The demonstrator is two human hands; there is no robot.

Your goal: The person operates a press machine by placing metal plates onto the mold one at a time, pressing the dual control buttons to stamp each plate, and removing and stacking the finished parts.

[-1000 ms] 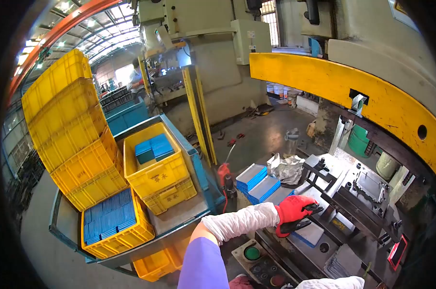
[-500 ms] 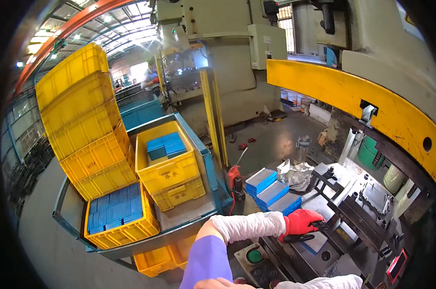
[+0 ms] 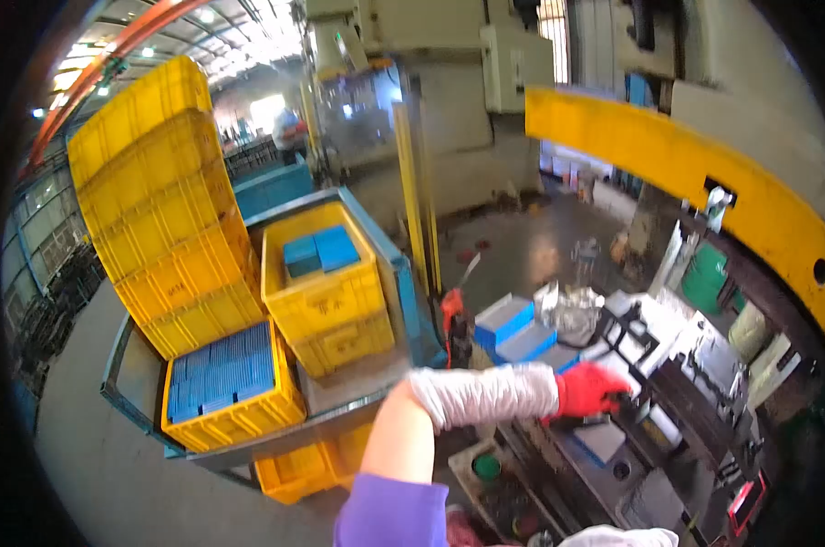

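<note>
My left hand [image 3: 595, 390], in a red glove with dark fingertips, reaches over the metal bench at right centre. It is blurred, but its fingers look apart with nothing visible between them. Just below it a flat grey plate [image 3: 600, 441] lies on the bench. Stacks of blue-edged plates [image 3: 527, 341] stand to the hand's upper left. Of my right arm only a white sleeve [image 3: 620, 536] shows at the bottom edge; the hand is out of view. A reddish patch near the bottom centre is unclear.
Yellow crates [image 3: 161, 196] are piled on a blue cart at left, beside crates holding blue pieces [image 3: 223, 372]. A yellow beam [image 3: 677, 155] crosses the upper right. A control box with a green button [image 3: 487, 468] sits below my left arm. A person [image 3: 289, 132] stands far back.
The view has shifted, moving the crates and bench within the frame. My left hand has moved slightly up and right from the plate, uncovering more of it.
</note>
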